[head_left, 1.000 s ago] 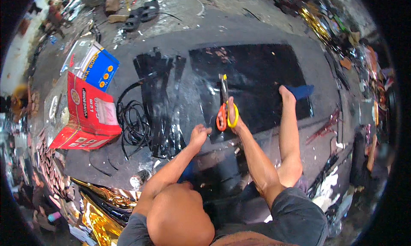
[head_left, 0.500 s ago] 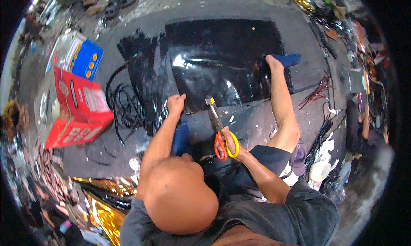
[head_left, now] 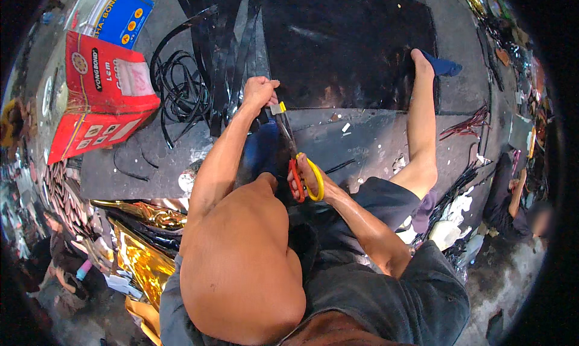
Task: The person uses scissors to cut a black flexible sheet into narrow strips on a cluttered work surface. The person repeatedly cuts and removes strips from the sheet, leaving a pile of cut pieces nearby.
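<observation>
My right hand (head_left: 306, 178) grips scissors (head_left: 297, 165) with one orange and one yellow handle; the blades point away from me toward my left hand. My left hand (head_left: 259, 93) is closed on the near left corner of a big glossy black sheet (head_left: 350, 44) on the floor, next to a small yellow and grey piece (head_left: 277, 108). The blade tips lie just below that fist. My bare leg stretches out to the right, with the foot (head_left: 420, 61) resting on the sheet's right edge over a blue sandal (head_left: 445, 66).
Several cut black strips (head_left: 224, 41) and a coil of black cable (head_left: 180, 94) lie left of the sheet. A red carton (head_left: 102, 93) and a blue box (head_left: 123, 14) stand far left. Gold foil (head_left: 142, 258) lies lower left. Another person (head_left: 512, 195) sits at the right.
The scissors came back off the sheet toward my body. My left hand reached forward to the sheet's near left corner and closed there. The view tilted down.
</observation>
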Demonstrator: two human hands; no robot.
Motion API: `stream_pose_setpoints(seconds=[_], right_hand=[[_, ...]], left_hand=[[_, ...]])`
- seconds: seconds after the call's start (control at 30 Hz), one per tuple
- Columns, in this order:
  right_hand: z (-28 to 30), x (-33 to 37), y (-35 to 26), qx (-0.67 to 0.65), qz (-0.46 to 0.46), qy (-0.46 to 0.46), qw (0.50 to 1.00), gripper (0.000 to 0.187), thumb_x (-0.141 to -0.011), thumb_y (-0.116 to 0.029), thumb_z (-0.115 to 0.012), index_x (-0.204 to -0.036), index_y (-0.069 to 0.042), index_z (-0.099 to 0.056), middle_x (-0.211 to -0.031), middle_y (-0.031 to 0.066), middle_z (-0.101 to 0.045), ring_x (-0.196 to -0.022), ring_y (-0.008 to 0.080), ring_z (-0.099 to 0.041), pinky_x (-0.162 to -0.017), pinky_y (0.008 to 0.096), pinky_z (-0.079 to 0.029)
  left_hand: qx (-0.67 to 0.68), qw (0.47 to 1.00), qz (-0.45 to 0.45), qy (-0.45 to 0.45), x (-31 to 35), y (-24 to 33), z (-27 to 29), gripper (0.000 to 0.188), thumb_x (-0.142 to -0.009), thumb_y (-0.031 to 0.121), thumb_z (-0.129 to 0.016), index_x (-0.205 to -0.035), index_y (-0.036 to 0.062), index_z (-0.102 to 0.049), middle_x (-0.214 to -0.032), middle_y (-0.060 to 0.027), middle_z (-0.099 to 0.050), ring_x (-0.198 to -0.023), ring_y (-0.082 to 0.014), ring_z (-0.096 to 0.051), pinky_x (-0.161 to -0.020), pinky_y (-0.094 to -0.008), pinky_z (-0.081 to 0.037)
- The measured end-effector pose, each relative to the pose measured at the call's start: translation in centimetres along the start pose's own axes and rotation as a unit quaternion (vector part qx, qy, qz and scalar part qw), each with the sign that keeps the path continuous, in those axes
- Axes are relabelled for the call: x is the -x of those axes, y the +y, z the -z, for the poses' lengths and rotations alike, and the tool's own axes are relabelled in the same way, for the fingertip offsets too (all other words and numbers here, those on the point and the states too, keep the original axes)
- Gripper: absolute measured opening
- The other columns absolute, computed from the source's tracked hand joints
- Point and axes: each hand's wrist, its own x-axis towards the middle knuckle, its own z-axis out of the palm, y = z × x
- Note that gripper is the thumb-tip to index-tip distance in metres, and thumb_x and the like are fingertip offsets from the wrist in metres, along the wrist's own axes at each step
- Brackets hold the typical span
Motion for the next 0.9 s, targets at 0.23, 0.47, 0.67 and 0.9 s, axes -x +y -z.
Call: stream_pose_setpoints(seconds=[0.23,0.47,0.67,0.9], right_hand=[[-0.8,-2.8,-0.2,-0.036,0.009,0.050,0.998,0.088,-0.077,-0.085,-0.027,-0.083,-0.001,-0.053,-0.058,0.0075,-0.050,-0.047,0.0203,-0.056,-0.043,0.0289,-0.046],[-0.3,-4.2,-1.1,-0.024,0.049,0.078,0.995,0.089,-0.076,-0.086,-0.028,-0.078,-0.001,-0.054,-0.056,0.0061,-0.049,-0.045,0.0186,-0.055,-0.042,0.0292,-0.046],[-0.2,-4.8,-2.0,0.006,0.041,0.111,0.993,0.086,-0.078,-0.083,-0.032,-0.075,-0.001,-0.055,-0.054,0.0056,-0.049,-0.043,0.0174,-0.053,-0.041,0.0298,-0.046],[-0.2,-5.2,-1.8,0.031,0.027,0.138,0.990,0.083,-0.079,-0.081,-0.038,-0.073,0.000,-0.055,-0.053,0.0056,-0.048,-0.042,0.0177,-0.053,-0.040,0.0320,-0.045]], left_hand=[[-0.001,1.000,-0.002,0.007,-0.9,-0.8,0.1,0.022,-0.082,0.014,-0.067,-0.067,0.0019,-0.057,-0.061,-0.0084,-0.059,-0.047,-0.0158,-0.056,-0.041,-0.0280,-0.047],[0.016,1.000,-0.002,-0.013,-1.3,-1.0,0.5,0.023,-0.086,0.019,-0.064,-0.073,0.0017,-0.056,-0.062,-0.0065,-0.058,-0.048,-0.0150,-0.058,-0.041,-0.0268,-0.046],[-0.043,0.999,-0.008,0.000,-0.7,-2.2,-0.3,0.033,-0.090,0.032,-0.062,-0.074,0.0037,-0.056,-0.062,-0.0050,-0.057,-0.045,-0.0131,-0.056,-0.039,-0.0260,-0.042],[-0.011,0.996,-0.035,-0.076,1.7,-5.5,-0.8,0.025,-0.091,0.026,-0.060,-0.076,0.0058,-0.057,-0.058,0.0005,-0.053,-0.048,-0.0092,-0.050,-0.043,-0.0246,-0.038]])
